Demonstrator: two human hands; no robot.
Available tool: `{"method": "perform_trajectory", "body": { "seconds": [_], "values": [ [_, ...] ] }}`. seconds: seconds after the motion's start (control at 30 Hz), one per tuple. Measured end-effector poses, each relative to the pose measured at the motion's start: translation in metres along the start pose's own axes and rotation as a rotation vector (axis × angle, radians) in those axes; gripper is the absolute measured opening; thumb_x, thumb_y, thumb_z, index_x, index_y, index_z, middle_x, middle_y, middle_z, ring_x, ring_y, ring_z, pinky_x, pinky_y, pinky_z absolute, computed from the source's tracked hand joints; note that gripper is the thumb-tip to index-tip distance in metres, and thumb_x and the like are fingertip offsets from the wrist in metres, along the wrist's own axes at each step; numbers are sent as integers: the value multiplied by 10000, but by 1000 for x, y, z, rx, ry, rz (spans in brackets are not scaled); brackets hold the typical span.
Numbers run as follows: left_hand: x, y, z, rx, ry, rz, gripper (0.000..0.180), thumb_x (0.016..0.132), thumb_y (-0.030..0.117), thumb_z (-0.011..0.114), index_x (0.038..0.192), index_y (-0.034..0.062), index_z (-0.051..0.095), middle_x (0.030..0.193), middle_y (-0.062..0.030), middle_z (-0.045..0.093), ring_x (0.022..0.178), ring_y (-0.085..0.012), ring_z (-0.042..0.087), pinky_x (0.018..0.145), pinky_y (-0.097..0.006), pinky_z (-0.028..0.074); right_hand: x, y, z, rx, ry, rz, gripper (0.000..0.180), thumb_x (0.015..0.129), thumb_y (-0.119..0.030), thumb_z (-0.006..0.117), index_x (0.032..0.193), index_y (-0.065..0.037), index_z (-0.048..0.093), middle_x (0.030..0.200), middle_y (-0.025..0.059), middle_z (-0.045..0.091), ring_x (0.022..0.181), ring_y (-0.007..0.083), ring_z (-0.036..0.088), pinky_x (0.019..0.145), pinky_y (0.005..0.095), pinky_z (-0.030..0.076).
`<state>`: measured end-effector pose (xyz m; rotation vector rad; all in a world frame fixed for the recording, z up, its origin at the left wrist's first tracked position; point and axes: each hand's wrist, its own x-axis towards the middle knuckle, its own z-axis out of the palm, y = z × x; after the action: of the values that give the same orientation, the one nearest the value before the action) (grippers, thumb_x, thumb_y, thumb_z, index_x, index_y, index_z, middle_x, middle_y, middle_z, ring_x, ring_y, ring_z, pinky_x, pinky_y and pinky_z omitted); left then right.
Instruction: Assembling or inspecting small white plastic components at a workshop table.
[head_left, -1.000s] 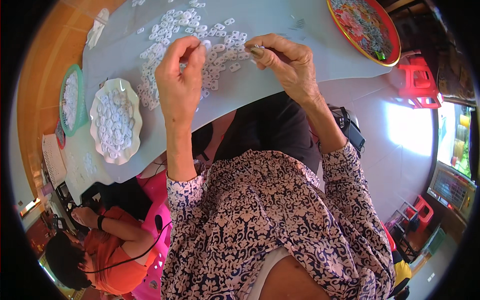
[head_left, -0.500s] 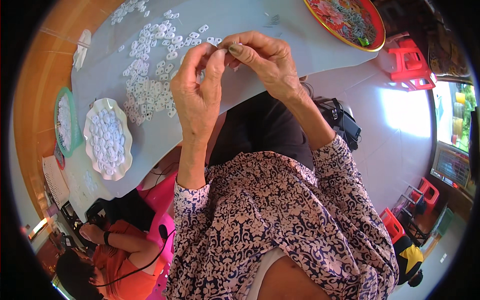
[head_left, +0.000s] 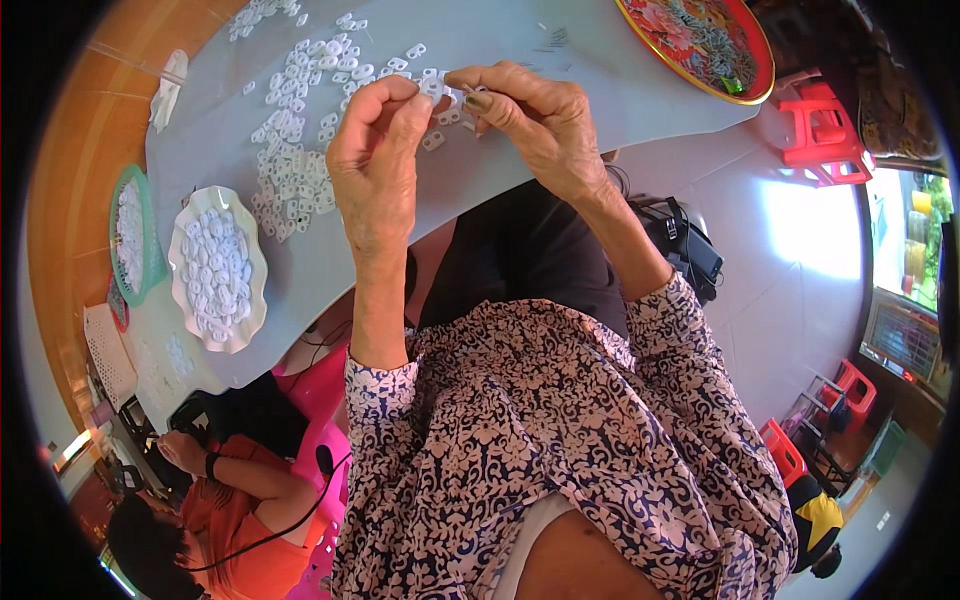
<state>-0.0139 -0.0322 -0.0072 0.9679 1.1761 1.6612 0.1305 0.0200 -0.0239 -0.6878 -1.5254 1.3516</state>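
Observation:
Over the table edge, my left hand [head_left: 375,160] pinches a small white plastic piece [head_left: 432,88] with holes between thumb and fingertips. Close beside it is my right hand [head_left: 545,120], thumb and forefinger pressed together; what they grip is too small to make out. Many similar loose white pieces [head_left: 292,180] lie scattered left of and beyond my hands. A scalloped white dish [head_left: 259,275] farther left is heaped with white pieces.
A round red tray with a gold rim [head_left: 652,62] holds small grey metal parts at the far right. The green basket [head_left: 152,265] stands left of the dish. Red stools [head_left: 825,130] are to the right. A person in orange [head_left: 265,500] sits at lower left.
My hands have drawn slightly apart, the left moving left and the right a little right. The white piece in my left fingertips now shows plainly.

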Motion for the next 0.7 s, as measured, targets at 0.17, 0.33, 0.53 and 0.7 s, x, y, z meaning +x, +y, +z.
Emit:
{"method": "perform_trajectory", "body": {
  "seconds": [0.17, 0.33, 0.53, 0.7],
  "values": [
    [4, 0, 0, -58, -8, -19, 178, 862, 91, 623, 986, -34, 597, 892, -34, 589, 829, -112, 561, 778, -246, 449, 0, -12, 3, -92, -12, 44, 228, 877, -56, 600, 1101, -16, 612, 803, 29, 627, 690, 73, 557, 651, 215, 484],
    [4, -1, 1, 45, -27, 43, 129, 880, 97, 609, 958, -4, 595, 856, 0, 577, 771, -66, 539, 698, -202, 440, 0, -12, 3, -88, -17, 39, 273, 868, -45, 608, 1137, -23, 568, 840, 42, 656, 733, 80, 592, 682, 224, 502],
    [4, -2, 2, 105, -22, 74, 127, 884, 116, 611, 954, 10, 598, 858, 14, 569, 755, -51, 509, 663, -191, 421, -1, -13, 2, -91, -14, 38, 269, 864, -27, 604, 1132, -25, 573, 845, 53, 660, 747, 84, 600, 695, 229, 511],
    [4, -2, 4, 137, -9, 70, 114, 873, 82, 604, 961, 9, 602, 862, -4, 592, 754, -59, 530, 652, -196, 435, -2, -11, 4, -85, 1, 34, 258, 864, -18, 599, 1121, -23, 580, 833, 54, 656, 740, 86, 600, 681, 229, 511]
  ]
}}
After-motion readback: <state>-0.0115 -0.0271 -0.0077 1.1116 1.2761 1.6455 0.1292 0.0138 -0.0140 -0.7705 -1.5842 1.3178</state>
